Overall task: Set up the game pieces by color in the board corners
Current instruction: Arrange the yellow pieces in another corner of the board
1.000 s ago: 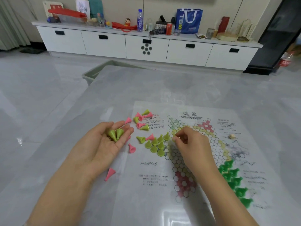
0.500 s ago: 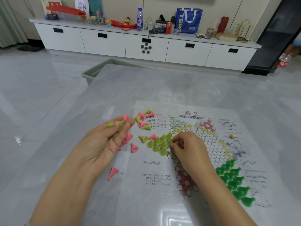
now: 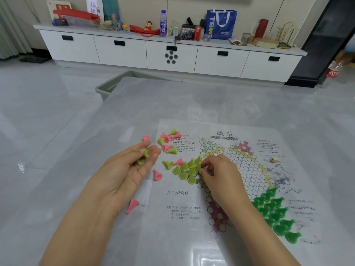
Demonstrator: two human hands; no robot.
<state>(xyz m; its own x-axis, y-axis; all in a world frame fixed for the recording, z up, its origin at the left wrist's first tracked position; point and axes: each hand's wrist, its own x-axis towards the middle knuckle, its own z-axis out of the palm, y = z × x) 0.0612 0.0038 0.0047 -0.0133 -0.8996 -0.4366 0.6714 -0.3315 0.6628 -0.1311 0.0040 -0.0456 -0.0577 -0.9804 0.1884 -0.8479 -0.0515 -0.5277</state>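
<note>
Blue tote bag (image 3: 221,24), water bottle (image 3: 163,23), red can (image 3: 197,33) on white sideboard (image 3: 123,52).

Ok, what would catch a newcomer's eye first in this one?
Probably the right hand pinching a yellow-green piece into the cluster at the paper game board's left corner. Next, the dark green pieces filling the near-right corner, and the left hand cupping spare yellow-green ones.

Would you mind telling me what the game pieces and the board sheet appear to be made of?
The yellow-green pieces look like moulded plastic: uniform colour, smooth cone shapes. The board sheet seems a thin printed film, probably plastic, since the grey table shows through and it glares.
</note>
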